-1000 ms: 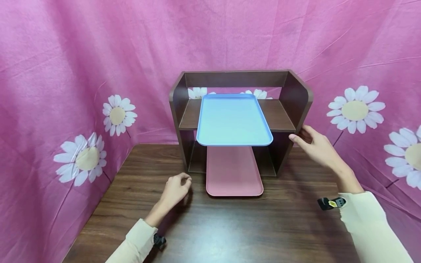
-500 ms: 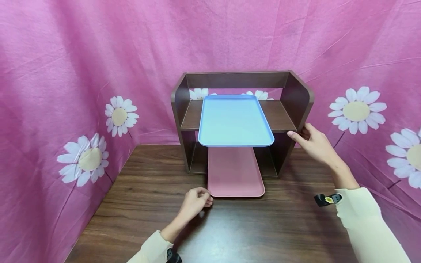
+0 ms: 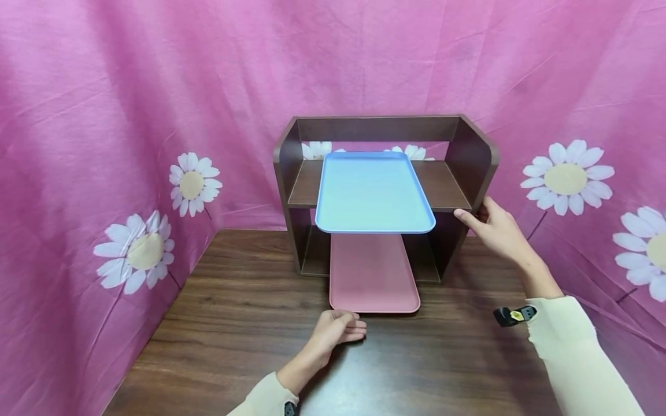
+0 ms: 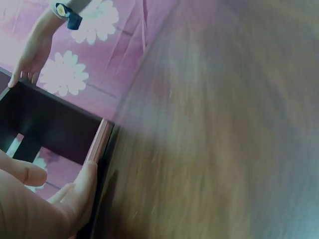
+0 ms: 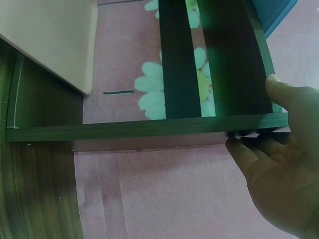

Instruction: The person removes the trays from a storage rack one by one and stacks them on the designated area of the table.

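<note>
A dark brown two-tier shelf (image 3: 470,164) stands at the back of the table. On its upper board lies a blue tray (image 3: 373,193), jutting out over the front edge. Below it, a pink tray (image 3: 373,280) sticks out of the lower compartment. My left hand (image 3: 333,335) is right at the pink tray's front edge, fingers mostly straight; in the left wrist view a fingertip meets the tray's edge (image 4: 98,142). My right hand (image 3: 496,231) grips the shelf's right side panel, thumb in front and fingers behind, as the right wrist view shows at the panel (image 5: 149,128).
The wooden table (image 3: 234,323) extends in front of the shelf and to both sides. A pink curtain (image 3: 250,69) with white daisies hangs behind and at both sides.
My left hand has moved right and nearer, from beside the shelf's lower left corner past the pink tray's front left corner to its front edge. The right hand keeps its grip on the shelf.
</note>
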Demonstrator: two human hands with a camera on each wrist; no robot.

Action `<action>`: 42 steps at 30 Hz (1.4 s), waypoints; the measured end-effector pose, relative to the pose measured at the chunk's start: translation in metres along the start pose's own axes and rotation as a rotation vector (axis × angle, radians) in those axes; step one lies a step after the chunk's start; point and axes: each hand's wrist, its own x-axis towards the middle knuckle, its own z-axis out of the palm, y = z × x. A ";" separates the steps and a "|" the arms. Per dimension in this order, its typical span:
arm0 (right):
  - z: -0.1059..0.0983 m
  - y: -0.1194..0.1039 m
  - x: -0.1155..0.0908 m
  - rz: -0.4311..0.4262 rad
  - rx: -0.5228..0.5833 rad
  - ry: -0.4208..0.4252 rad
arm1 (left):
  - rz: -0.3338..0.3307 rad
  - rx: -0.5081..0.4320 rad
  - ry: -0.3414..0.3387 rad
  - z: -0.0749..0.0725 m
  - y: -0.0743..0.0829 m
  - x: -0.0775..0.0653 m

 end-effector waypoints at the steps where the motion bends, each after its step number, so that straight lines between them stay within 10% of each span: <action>1: 0.000 0.000 0.000 0.001 0.000 0.000 | -0.020 -0.031 -0.008 0.002 -0.002 -0.001; 12: 0.005 0.000 0.003 -0.006 -0.002 0.050 | -0.119 -0.335 -0.001 0.022 -0.016 0.000; 27: 0.007 0.003 0.002 -0.003 0.040 0.057 | -0.029 -0.586 0.065 0.039 -0.019 0.014; 42: 0.010 0.003 0.002 0.012 0.051 0.059 | -0.040 -0.646 0.129 0.042 -0.018 0.012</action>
